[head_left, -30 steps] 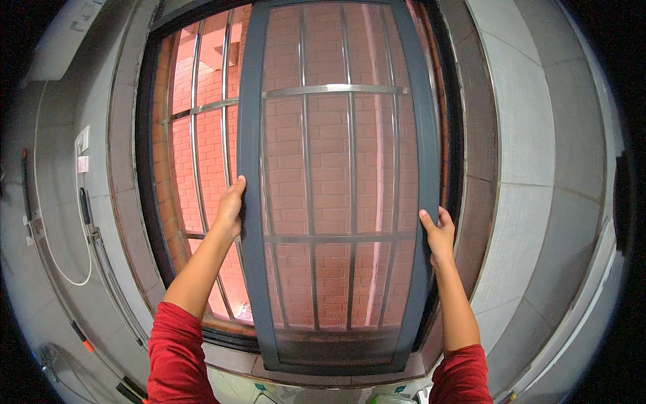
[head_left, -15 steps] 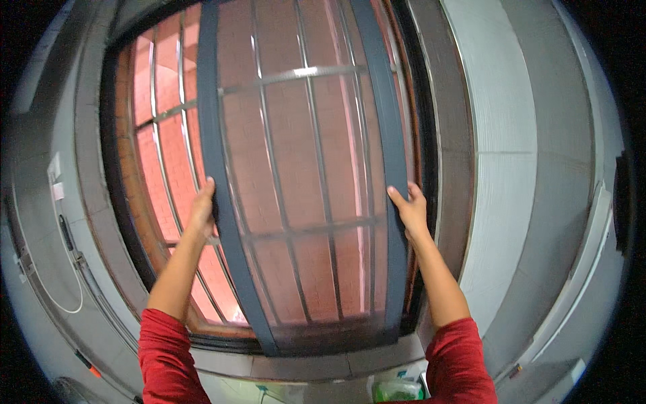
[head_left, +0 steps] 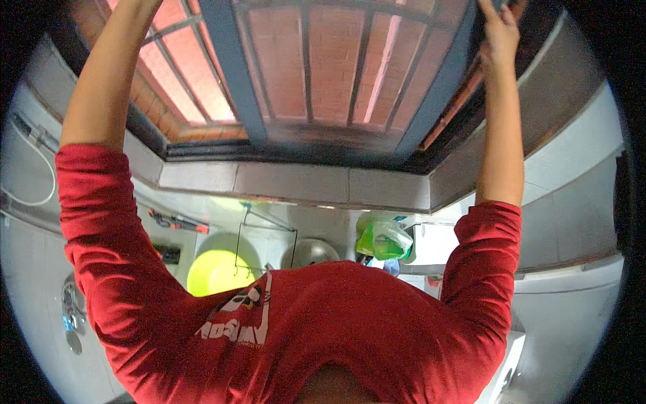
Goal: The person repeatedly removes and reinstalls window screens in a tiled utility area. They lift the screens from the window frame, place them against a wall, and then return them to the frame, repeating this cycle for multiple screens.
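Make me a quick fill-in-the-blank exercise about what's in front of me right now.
Only one hand shows, the person's ____ one, at the edge of the framed see-through panel.
The wall outside is made of ____.
The person's sleeves are coloured ____.
The round yellow basin is nearer the person's ____ sleeve.
Missing words: right; bricks; red; left.

A yellow-green basin sits left of a round grey vessel and green plastic bag.

Screen panel seemingly on black track
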A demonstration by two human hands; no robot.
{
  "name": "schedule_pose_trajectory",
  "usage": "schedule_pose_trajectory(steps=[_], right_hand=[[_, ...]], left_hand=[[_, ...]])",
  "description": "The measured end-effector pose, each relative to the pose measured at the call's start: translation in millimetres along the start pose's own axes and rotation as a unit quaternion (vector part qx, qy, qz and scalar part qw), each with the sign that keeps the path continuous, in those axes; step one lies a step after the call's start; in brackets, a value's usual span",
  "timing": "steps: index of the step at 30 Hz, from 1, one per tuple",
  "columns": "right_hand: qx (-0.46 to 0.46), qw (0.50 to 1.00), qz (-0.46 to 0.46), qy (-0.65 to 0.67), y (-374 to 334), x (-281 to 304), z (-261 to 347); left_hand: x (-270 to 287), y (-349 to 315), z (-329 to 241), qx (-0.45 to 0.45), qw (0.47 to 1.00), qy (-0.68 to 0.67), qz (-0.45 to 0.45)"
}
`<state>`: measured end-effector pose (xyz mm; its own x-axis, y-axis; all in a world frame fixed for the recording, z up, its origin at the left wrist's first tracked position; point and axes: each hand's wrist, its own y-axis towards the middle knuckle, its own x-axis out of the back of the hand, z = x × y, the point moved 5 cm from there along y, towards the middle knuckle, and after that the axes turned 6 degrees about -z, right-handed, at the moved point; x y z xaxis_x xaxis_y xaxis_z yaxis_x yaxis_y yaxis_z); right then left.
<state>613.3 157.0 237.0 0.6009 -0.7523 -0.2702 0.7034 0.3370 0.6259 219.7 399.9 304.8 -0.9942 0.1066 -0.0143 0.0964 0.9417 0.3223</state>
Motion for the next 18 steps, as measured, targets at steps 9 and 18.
schedule_pose_trajectory(steps=[9,18], right_hand=[[-0.002,0.988,0.024,0.150,17.7,-7.0,-16.2],[0.007,0.993,0.013,0.113,33.9,-3.1,-27.6]], left_hand=[[11.6,-23.4,-7.7,0.023,0.996,-0.056,-0.069],[7.4,-1.9,-5.4,0.014,0.999,-0.039,-0.024]])
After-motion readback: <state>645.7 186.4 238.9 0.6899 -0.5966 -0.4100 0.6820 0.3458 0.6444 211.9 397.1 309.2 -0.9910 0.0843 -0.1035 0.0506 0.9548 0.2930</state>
